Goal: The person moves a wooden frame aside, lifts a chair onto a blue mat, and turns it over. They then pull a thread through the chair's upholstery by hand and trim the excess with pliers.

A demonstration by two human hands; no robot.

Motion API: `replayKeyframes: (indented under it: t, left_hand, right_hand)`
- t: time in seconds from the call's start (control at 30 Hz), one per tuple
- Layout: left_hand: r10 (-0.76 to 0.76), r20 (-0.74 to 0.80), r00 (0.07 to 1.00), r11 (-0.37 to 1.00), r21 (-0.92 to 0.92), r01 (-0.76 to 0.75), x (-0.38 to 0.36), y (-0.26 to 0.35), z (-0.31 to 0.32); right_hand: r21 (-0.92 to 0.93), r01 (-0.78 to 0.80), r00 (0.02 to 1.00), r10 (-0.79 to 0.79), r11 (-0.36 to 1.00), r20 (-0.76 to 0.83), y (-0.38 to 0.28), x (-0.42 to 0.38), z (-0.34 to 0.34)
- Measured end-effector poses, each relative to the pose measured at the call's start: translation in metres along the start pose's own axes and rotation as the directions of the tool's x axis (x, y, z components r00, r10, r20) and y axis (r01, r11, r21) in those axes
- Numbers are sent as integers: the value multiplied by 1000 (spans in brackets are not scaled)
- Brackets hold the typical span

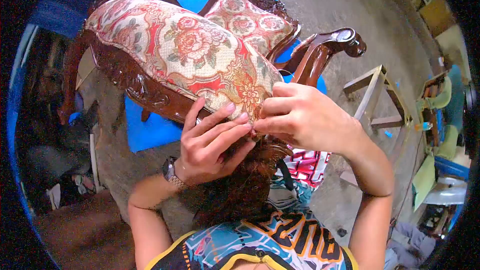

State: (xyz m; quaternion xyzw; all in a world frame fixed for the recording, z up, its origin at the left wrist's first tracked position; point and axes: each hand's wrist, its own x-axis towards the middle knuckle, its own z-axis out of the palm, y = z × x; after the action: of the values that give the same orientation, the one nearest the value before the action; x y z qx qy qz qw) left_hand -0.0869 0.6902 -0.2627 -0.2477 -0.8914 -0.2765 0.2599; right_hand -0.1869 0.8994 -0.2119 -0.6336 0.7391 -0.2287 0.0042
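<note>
A carved dark wooden chair (117,67) has a seat cushion (192,45) in floral red and cream fabric. My left hand (212,142), with a watch on the wrist, lies against the near right corner of the seat, its fingers spread over the fabric edge. At the same corner my right hand (300,117) is closed in a pinch, its fingertips close to those of my left hand. What the pinch holds is too small to make out. Behind the seat shows the matching floral backrest (242,20).
A blue sheet (150,130) lies on the floor under the chair. The curved armrest (325,50) rises right of the seat. A wooden frame (372,92) stands farther right. Cluttered shelves (447,170) line the right side, and dark clutter fills the left.
</note>
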Motion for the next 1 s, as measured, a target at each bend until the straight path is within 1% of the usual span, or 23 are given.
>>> replayKeyframes:
  t: [0.1,0.17,0.2,0.3,0.33,0.43,0.47,0.5,0.57,0.63,0.67,0.77,0.8,0.9,0.93,1.0]
  left_hand:
    - [-52,-11,999,998,-29,51,-2,2,4]
    - [-50,-68,996,998,-26,49,-1,3,8]
    - [-50,-94,994,999,-25,48,-1,3,10]
    - [-55,-85,995,998,-31,52,-1,6,10]
    - [-52,-74,996,999,-14,51,-1,8,9]
    - [-40,-28,999,999,20,41,0,11,8]
    - [-33,-11,999,999,30,33,0,11,7]
    - [-23,7,1000,999,41,23,1,10,6]
    - [-7,30,1000,999,42,6,1,10,4]
    - [3,41,999,999,49,-5,2,10,4]
    - [5,40,999,998,58,-8,1,11,5]
    - [2,25,1000,998,55,-4,0,10,5]
    - [-1,18,1000,999,47,0,0,9,6]
    - [-57,-33,998,998,-1,57,1,12,9]
    - [-66,-49,997,998,-7,66,1,12,9]
    - [-80,-76,994,997,-22,79,2,13,10]
  right_hand:
    - [-50,37,998,-35,998,44,-1,2,0]
    - [-100,66,997,-62,993,38,-4,3,1]
    - [-128,86,996,-86,988,7,-6,2,3]
    - [-162,120,983,-141,979,-121,-7,-5,16]
    - [-110,75,994,-83,991,-75,-8,-8,10]
    - [79,-106,988,114,991,-108,-4,-16,-6]
    - [130,-194,950,220,972,-222,4,-21,-11]
    - [207,-383,855,430,900,-291,11,-24,-13]
    - [331,-508,734,600,795,-317,29,-25,-11]
    - [293,-529,757,599,796,-261,32,-21,-3]
    - [166,-477,818,505,863,-275,36,-23,3]
    - [309,-584,743,648,750,-168,36,-20,7]
    - [347,-564,721,652,749,-235,40,-20,13]
    - [365,-702,615,779,611,-121,40,-16,7]
    - [360,-683,620,765,636,-174,42,-16,9]
    - [405,-662,582,773,631,-253,40,-14,15]
